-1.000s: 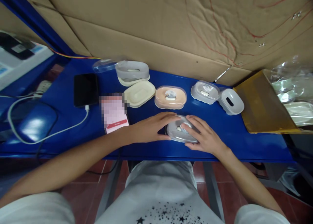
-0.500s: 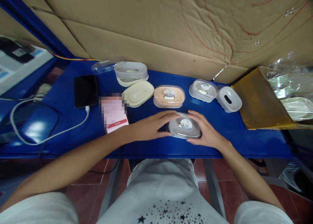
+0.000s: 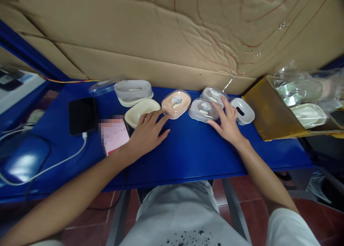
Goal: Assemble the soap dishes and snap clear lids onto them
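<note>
A grey oval soap dish with a clear lid and round sticker [image 3: 200,110] lies on the blue table. My right hand [image 3: 228,126] is at its right side, fingers spread, with the thumb by the near edge and a fingertip over the lid. My left hand [image 3: 146,136] is open, its index fingertip at the near left edge of a lidded peach soap dish [image 3: 178,102]. Beside that hand is a cream oval tray [image 3: 141,110]. Another lidded grey dish [image 3: 211,92] sits just behind the first, and an unlidded grey piece with a dark slot [image 3: 247,111] is to the right.
At the back left stand a grey slotted piece on a cream base [image 3: 134,91] and a loose clear lid [image 3: 103,88]. A black phone [image 3: 82,116] with a white cable and a pink-screened device [image 3: 115,138] lie left. An open cardboard box [image 3: 264,111] holds wrapped pieces at right.
The lidded grey dish has moved from the front to the back row, beside the other grey one. My left hand has left it and moved left to the peach dish, which is now tilted round.
</note>
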`<state>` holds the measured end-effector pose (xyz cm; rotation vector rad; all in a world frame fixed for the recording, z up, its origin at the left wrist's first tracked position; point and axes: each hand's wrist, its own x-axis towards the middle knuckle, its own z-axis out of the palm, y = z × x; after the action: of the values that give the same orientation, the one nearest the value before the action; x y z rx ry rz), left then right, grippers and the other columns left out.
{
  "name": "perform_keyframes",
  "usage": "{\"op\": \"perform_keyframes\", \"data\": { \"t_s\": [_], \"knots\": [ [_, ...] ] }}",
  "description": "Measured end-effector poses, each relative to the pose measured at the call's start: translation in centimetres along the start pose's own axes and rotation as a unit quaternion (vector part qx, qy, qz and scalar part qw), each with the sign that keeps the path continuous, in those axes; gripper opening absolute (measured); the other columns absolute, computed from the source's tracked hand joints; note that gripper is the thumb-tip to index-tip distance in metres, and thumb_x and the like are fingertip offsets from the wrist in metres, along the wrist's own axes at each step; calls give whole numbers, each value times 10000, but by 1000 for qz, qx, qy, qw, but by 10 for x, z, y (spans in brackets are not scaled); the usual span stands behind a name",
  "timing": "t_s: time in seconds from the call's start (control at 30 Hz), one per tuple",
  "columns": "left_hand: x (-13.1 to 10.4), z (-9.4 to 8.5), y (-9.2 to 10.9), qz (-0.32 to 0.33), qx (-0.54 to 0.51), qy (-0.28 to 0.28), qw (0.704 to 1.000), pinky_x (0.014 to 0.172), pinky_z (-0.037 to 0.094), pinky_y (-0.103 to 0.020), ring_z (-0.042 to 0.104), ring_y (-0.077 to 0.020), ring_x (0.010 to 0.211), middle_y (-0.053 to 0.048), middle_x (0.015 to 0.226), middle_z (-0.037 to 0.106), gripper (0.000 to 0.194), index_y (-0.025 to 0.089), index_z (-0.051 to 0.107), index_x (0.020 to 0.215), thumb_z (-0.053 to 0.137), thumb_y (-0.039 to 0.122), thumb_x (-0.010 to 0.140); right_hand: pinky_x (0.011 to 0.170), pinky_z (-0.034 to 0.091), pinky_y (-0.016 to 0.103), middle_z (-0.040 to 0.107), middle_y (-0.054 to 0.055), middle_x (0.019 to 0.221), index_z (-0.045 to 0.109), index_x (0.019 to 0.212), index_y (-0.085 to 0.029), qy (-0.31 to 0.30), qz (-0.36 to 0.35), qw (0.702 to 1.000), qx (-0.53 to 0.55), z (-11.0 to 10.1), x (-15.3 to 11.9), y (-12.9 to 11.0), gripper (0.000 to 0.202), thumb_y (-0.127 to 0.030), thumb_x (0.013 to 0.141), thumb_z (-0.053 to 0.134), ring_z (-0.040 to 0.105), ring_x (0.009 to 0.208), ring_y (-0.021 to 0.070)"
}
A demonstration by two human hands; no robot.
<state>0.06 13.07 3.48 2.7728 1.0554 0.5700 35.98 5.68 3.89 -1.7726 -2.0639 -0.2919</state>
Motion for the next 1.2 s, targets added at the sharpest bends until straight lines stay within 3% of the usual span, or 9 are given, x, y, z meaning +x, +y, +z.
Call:
{"op": "perform_keyframes", "data": {
  "t_s": [0.13,0.23,0.33,0.43,0.53,0.7,0.87,1.07,1.2],
  "knots": [
    [-1,4,-9,3,2,-26,1000,1238,396,-687,531,-430,1510,-216,1640,546,512,187,542,1573,498,375,1098,1259,351,676,378,211,1763,400,1691,-247,36,94,994,-36,-14,-8,51,674,-593,1115,442,380,1620,420],
    [-1,0,-11,-11,23,-13,1000,1230,415,-673,531,-435,1513,-226,1641,542,518,191,533,1580,492,386,1102,1205,372,758,464,237,1709,525,1612,-220,-7,144,986,-83,-24,-29,86,660,-601,1073,526,435,1565,487],
    [-1,-6,-14,-61,63,9,996,1176,454,-684,570,-460,1462,-227,1602,572,515,225,529,1575,526,397,1089,1163,433,752,589,203,1615,654,1499,-239,-48,134,985,-94,-33,-60,95,529,-531,1065,575,476,1536,488],
    [-3,-13,-19,-110,105,-10,988,1105,489,-709,604,-504,1396,-252,1568,582,477,198,578,1512,540,387,1077,1154,469,711,627,175,1583,687,1461,-259,-53,102,991,-75,-41,-92,79,479,-516,1066,597,495,1536,463],
    [-8,-22,-24,-107,119,-83,984,1004,546,-692,655,-513,1302,-272,1529,592,416,148,637,1423,521,340,1073,1186,439,704,616,141,1610,673,1471,-292,-73,61,995,-34,-48,-115,57,460,-515,1075,601,494,1554,439],
    [-18,-32,-16,66,-3,-171,983,1089,513,-582,656,-394,1336,-138,1446,666,253,239,698,1261,642,242,1014,1254,360,686,540,107,1695,609,1552,-320,-127,34,991,1,-55,-116,36,459,-422,1109,543,447,1607,390],
    [-25,-23,15,209,-134,-191,950,1245,366,-492,563,-283,1479,-92,1559,631,433,288,598,1458,693,202,1045,1199,406,636,643,112,1597,642,1510,-308,-167,8,986,22,-59,-89,17,420,-379,1103,569,623,1452,355],
    [-21,-15,25,117,-119,-156,974,1256,364,-646,434,-440,1574,-206,1707,442,735,241,532,1535,895,363,908,1114,452,530,733,84,1477,631,1504,-296,-157,-42,981,102,-58,-62,-42,387,-362,1124,595,701,1329,297],
    [-21,-9,19,63,-166,-143,974,1266,438,-586,440,-412,1584,-190,1729,392,977,303,283,1713,864,375,931,1091,469,470,757,56,1450,604,1551,-300,-111,-81,978,154,-44,-55,-82,426,-315,1125,605,717,1297,261]
  ]
}}
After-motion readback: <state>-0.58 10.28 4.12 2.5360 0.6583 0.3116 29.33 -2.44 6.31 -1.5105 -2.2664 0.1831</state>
